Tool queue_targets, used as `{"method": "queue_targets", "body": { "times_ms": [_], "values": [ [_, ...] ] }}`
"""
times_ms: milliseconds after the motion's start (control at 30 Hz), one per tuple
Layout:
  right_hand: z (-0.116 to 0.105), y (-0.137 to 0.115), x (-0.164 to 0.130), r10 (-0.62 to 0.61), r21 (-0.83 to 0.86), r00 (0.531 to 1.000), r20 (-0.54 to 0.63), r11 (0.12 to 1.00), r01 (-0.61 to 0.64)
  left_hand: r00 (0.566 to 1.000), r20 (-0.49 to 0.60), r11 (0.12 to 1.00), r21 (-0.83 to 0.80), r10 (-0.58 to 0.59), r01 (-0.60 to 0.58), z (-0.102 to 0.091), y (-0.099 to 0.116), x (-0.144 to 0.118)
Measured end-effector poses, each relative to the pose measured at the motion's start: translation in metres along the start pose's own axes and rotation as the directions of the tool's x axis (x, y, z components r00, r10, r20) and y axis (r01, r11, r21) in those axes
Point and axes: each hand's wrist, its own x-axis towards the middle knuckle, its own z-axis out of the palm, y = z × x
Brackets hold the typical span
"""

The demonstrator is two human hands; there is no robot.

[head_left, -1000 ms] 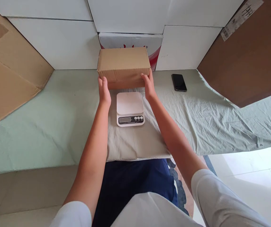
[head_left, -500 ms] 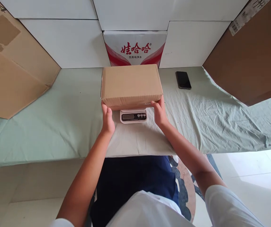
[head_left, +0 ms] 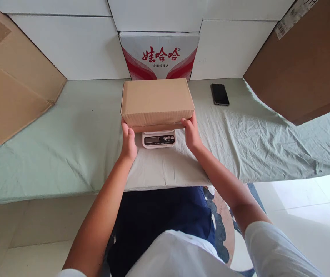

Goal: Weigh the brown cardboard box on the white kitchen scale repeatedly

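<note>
Now the wide table (head_left: 67,154) under its wrinkled pale-green cloth carries everything, with white panels and a white carton printed in red characters (head_left: 159,55) standing along its far edge and big sheets of brown cardboard (head_left: 12,92) leaning in from both sides.

A second ago the plain brown rectangular cardboard box (head_left: 157,100) was held back near that printed carton, leaving the weighing plate bare. Half a second ago it had come forward over the plate, and it has barely shifted since. It now sits on the small white digital kitchen scale (head_left: 158,139), covering the plate so that only the front strip with the dark display and round buttons shows; the reading is too small to make out.

The left hand (head_left: 129,142) is pressed against the box's near left corner and the right hand (head_left: 192,132) against its near right corner, fingers wrapped on the lower edge, so the box is clamped between both. With the hands on it, the scale may not bear the full weight.

A black phone (head_left: 219,94) lies flat on the cloth, well apart to the right.
</note>
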Motion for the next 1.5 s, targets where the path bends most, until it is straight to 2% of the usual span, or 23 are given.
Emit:
{"method": "queue_targets", "body": {
  "times_ms": [233, 633, 867, 1067, 1500],
  "values": [
    [0.0029, -0.0045, -0.0011, 0.038, 0.036, 0.998, -0.044, 0.999, -0.036, 1.0, -0.002, 1.0, 0.005, -0.015, 0.015, 0.0018, 0.0018, 0.0035],
    [0.0028, -0.0058, -0.0029, -0.001, -0.018, 1.0, -0.024, 1.0, 0.0, 0.998, -0.017, 0.998, 0.02, -0.064, 0.064, 0.0003, 0.0013, 0.0027],
    [0.0032, -0.0075, -0.0034, 0.005, -0.072, 1.0, -0.015, 0.997, -0.006, 0.998, -0.029, 0.998, 0.015, -0.052, 0.053, 0.0015, 0.0021, 0.0042],
    [0.0035, -0.0095, -0.0038, 0.006, 0.013, 1.0, -0.003, 1.0, -0.006, 0.996, -0.029, 0.996, 0.009, -0.089, 0.089, 0.0012, 0.0002, 0.0024],
    [0.0024, -0.0053, -0.0029, 0.022, -0.021, 1.0, 0.01, 1.0, -0.022, 0.997, -0.059, 0.998, 0.038, -0.044, 0.046, 0.0018, -0.0016, 0.0028]
  ]
}}
